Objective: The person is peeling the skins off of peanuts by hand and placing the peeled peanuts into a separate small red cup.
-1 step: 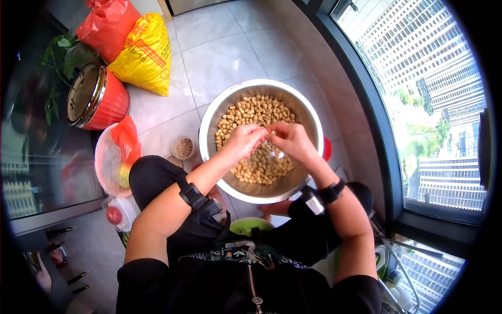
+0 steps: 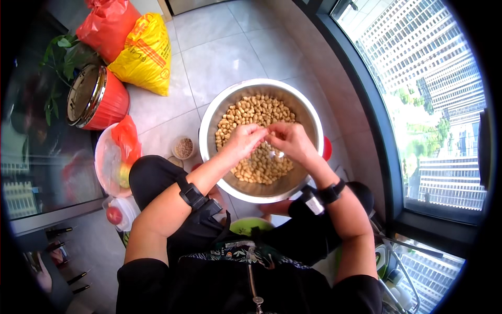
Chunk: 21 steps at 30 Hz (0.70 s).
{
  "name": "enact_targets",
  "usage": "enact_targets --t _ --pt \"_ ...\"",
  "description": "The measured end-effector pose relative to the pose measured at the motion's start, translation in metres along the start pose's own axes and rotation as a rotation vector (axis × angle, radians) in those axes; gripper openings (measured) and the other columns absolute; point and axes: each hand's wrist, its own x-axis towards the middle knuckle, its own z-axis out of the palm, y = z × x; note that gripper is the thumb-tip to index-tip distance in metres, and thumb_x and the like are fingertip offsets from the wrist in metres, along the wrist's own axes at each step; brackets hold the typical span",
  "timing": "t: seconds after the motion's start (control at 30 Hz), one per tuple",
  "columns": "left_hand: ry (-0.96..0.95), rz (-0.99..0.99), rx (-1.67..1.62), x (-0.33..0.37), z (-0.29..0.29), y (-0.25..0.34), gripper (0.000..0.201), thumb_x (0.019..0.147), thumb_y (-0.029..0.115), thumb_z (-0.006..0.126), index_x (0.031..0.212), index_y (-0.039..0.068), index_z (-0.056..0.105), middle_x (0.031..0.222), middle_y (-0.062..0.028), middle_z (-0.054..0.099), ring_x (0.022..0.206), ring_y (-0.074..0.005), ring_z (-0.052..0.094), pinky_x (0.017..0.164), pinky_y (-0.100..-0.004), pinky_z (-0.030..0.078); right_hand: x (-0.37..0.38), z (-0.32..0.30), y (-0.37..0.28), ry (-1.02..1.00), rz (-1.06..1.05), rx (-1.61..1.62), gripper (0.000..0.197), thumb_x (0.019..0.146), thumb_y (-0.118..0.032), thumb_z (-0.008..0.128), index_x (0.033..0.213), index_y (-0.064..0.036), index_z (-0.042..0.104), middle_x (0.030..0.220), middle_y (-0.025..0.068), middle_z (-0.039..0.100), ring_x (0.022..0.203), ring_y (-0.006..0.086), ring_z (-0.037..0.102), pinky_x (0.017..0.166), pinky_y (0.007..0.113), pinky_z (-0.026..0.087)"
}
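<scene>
Seen from above, a seated person's left hand [image 2: 241,140] and right hand [image 2: 289,140] meet fingertip to fingertip over a steel bowl [image 2: 314,118] of peanuts [image 2: 251,112] on the tiled floor, both pinching one small nut between them; nothing visibly differs from the other frame

Pale tan peanuts [image 2: 256,112] heaped loose inside wide steel bowl [image 2: 214,112]; bowl upright on floor, just right of small seed cup [image 2: 183,148].
</scene>
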Motion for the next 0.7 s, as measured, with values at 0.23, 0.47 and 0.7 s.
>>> enact_targets --t 0.23,0.47,0.7 --pt "-0.131 -0.098 -0.041 -0.002 -0.002 0.009 0.026 0.09 0.031 0.06 0.076 0.009 0.056 0.059 0.0064 0.043 0.046 -0.0021 0.034 0.038 -0.0186 0.023 -0.001 -0.011 -0.007 -0.083 -0.064 -0.195 0.016 0.077 -0.015 0.067 0.083 -0.0006 0.066 0.057 0.01 0.056 0.052 0.0148 0.054 0.051 0.031 0.044" --pt "-0.223 -0.078 -0.026 -0.002 -0.001 0.006 0.026 0.092 0.034 0.057 0.08 0.011 0.054 0.061 0.0092 0.036 0.045 -0.0001 0.027 0.038 -0.0172 0.018 -0.003 -0.003 0.006 -0.137 0.01 0.111 0.016 0.077 -0.014 0.067 0.075 0.0011 0.062 0.059 0.0003 0.055 0.057 0.0063 0.049 0.051 0.025 0.04" --pt "-0.272 -0.245 -0.168 -0.004 -0.009 0.019 0.026 0.095 0.034 0.053 0.087 0.01 0.055 0.058 0.0091 0.031 0.044 -0.0002 0.025 0.037 -0.0169 0.016 -0.006 0.008 0.003 0.042 -0.005 0.349 0.019 0.079 -0.01 0.066 0.067 -0.0023 0.054 0.06 -0.0044 0.047 0.058 0.0034 0.043 0.051 0.022 0.035"
